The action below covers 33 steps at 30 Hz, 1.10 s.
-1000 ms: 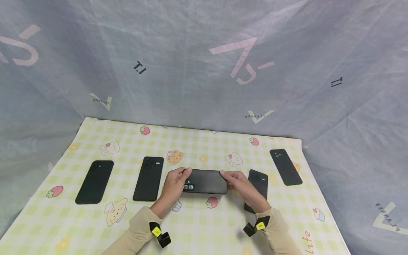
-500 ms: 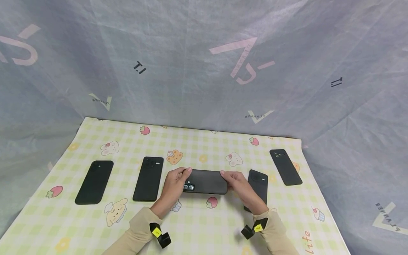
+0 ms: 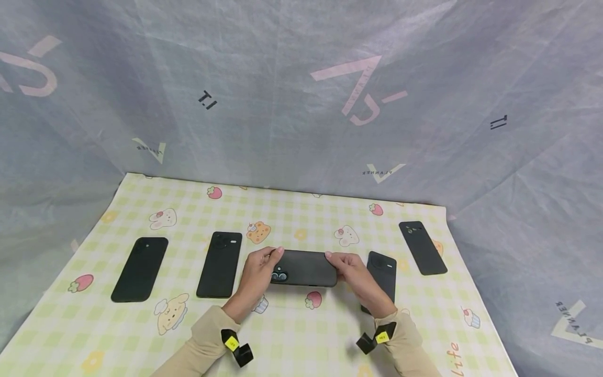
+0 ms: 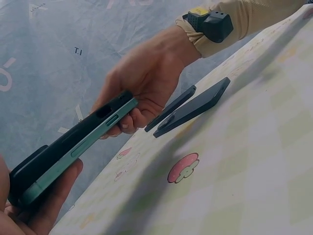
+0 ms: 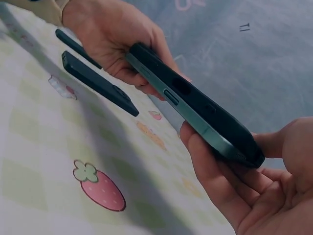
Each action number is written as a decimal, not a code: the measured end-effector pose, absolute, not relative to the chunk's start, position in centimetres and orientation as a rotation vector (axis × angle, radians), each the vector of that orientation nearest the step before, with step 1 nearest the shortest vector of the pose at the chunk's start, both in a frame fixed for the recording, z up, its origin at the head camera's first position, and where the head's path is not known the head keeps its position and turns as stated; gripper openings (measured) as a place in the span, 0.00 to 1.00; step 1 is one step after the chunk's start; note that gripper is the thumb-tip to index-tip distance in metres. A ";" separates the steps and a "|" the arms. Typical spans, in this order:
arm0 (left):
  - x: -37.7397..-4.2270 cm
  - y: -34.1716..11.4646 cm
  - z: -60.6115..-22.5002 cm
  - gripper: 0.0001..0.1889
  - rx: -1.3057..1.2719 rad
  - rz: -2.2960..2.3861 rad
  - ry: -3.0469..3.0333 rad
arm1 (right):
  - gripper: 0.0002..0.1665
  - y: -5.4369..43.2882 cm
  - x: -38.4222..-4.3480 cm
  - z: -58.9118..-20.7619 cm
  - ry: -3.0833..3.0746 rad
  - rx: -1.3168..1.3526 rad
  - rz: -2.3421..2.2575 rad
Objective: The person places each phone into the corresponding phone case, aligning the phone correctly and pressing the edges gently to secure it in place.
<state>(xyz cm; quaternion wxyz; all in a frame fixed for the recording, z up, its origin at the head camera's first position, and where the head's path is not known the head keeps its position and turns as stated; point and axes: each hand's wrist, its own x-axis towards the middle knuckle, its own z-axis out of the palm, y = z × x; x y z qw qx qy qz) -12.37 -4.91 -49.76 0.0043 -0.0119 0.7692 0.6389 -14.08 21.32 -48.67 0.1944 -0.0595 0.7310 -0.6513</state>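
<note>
Held sideways above the table, a smartphone (image 3: 308, 268) shows its dark back, with the camera lenses at the left end. My left hand (image 3: 256, 273) grips that end, thumb on the upper edge and fingers underneath. At the other end my right hand (image 3: 353, 271) pinches the phone the same way. In the left wrist view a black phone case (image 4: 66, 136) covers the back, while the pale green side (image 4: 80, 147) of the phone lies exposed below the case's edge. The case's side cutout (image 5: 182, 86) and the phone's side button (image 5: 171, 97) show in the right wrist view.
Two dark phone-shaped pieces, one far left (image 3: 140, 269) and one nearer (image 3: 219, 264), lie left of my hands. To the right lie another (image 3: 383, 272), partly behind my right wrist, and a thin case with camera holes (image 3: 423, 247). A checked cloth (image 3: 301, 340) covers the table; a grey curtain (image 3: 282, 104) hangs behind.
My right wrist has shifted slightly to the left and inward. Both hands keep their hold on the phone, which stays in nearly the same place.
</note>
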 end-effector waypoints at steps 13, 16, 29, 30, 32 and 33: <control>-12.8 -5.0 -49.9 0.20 -0.036 1.977 2.351 | 0.18 21.9 -14.0 -49.6 1.919 -0.160 -1.846; -12.8 -5.1 -49.9 0.22 -0.033 1.974 2.324 | 0.18 22.1 -13.9 -49.7 1.905 -0.175 -1.829; -12.7 -5.2 -49.5 0.22 -0.058 2.042 2.088 | 0.16 22.0 -13.4 -49.8 1.908 -0.152 -1.918; -12.7 -5.3 -49.5 0.22 -0.050 2.052 2.073 | 0.16 22.0 -13.4 -49.8 1.908 -0.152 -1.926; -12.6 -5.4 -49.4 0.22 -0.042 2.067 2.059 | 0.16 22.0 -13.4 -49.7 1.913 -0.156 -1.937; -12.6 -5.4 -49.5 0.22 -0.037 2.068 2.065 | 0.16 22.0 -13.4 -49.6 1.915 -0.156 -1.939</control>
